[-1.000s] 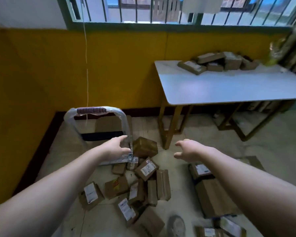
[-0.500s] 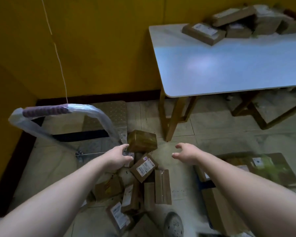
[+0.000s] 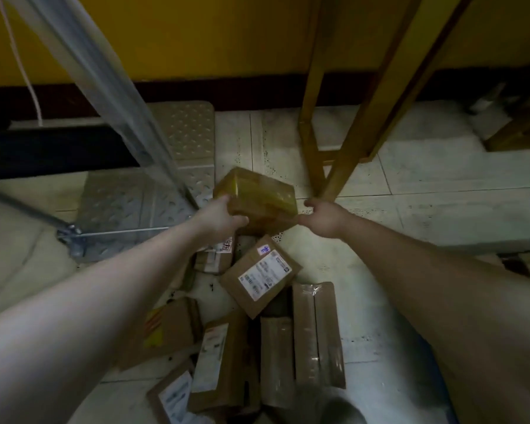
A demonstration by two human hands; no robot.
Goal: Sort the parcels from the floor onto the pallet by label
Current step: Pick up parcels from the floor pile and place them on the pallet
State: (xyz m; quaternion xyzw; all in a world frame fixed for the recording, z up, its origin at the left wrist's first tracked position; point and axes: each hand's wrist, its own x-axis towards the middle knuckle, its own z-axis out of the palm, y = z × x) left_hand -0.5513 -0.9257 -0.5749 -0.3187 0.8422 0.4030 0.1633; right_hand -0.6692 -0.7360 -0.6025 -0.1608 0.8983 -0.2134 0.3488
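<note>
Two hands are seen on one parcel. The left hand (image 3: 218,220) is curled round the near left side of the taped box (image 3: 259,194), with the thumb low on the edge and the fingers on top. The right hand (image 3: 325,217) is set on the box's right corner, and its fingers are bent round that corner. So the box is gripped from both sides.

The box is found in the middle of the frame, a bit above the centre. It is wrapped in shiny yellow-brown tape. Its long side is laid from left to right across the picture, and the right end is tipped a little lower. Whether it is lifted off the floor (image 3: 426,209) cannot be told.

Just left of the box, the metal cart (image 3: 129,203) is seen, with a bumpy grey deck. Its handle (image 3: 83,65), wrapped in clear plastic, is stretched toward the upper left.

Lower in the frame, more parcels are piled on the floor. A labelled parcel (image 3: 260,275) is laid just below the box, label up. A long flat parcel (image 3: 317,335) is laid below that. Yellow table legs (image 3: 314,133) are seen at the upper right.
</note>
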